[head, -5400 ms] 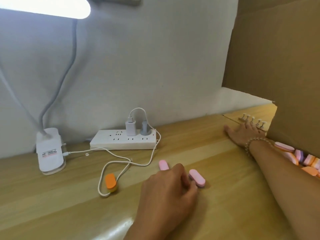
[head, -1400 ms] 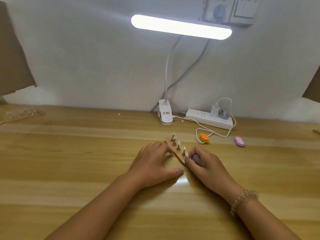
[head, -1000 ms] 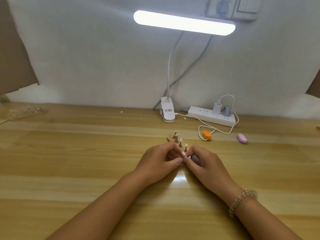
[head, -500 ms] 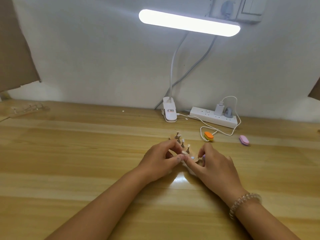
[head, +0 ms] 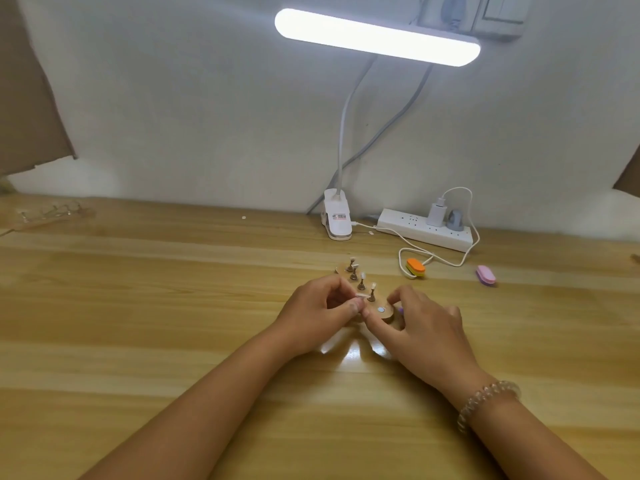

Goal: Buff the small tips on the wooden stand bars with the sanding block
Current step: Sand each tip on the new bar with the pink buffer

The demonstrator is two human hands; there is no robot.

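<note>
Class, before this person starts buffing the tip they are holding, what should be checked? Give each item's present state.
1. Tip pinched in left hand: ok.
2. Wooden stand bar flat on the table, a right hand finger touching it: ok.
3. Sanding block ready in right hand: only a purple sliver shows, cannot tell.
4. Block touching the held tip: not ok, they are apart.
5. Four other tips upright on the bar: ok.

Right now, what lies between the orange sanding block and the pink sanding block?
In the head view, only the low bend of the white charger cable lies on the table between the orange sanding block and the pink sanding block.
</note>
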